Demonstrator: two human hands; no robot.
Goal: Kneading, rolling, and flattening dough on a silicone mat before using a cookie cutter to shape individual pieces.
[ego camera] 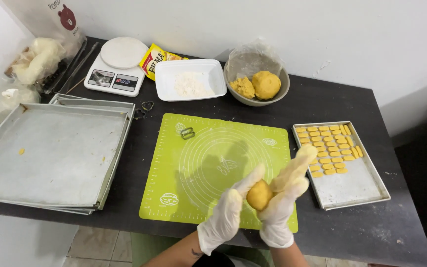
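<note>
Both hands wear thin white gloves and press a yellow dough ball [259,195] between them over the near right part of a green silicone baking mat [193,163]. My left hand [228,212] cups the ball from the left. On the other side, my right hand [286,193] lies against it with its fingers stretched upward. A small metal cutter [188,133] lies on the mat's far left part.
A small tray [354,185] with several rows of yellow dough pieces is at the right. Stacked large metal trays [50,153] sit at the left. Behind the mat are a kitchen scale [117,66], a white flour dish [190,79] and a bowl of dough [257,86].
</note>
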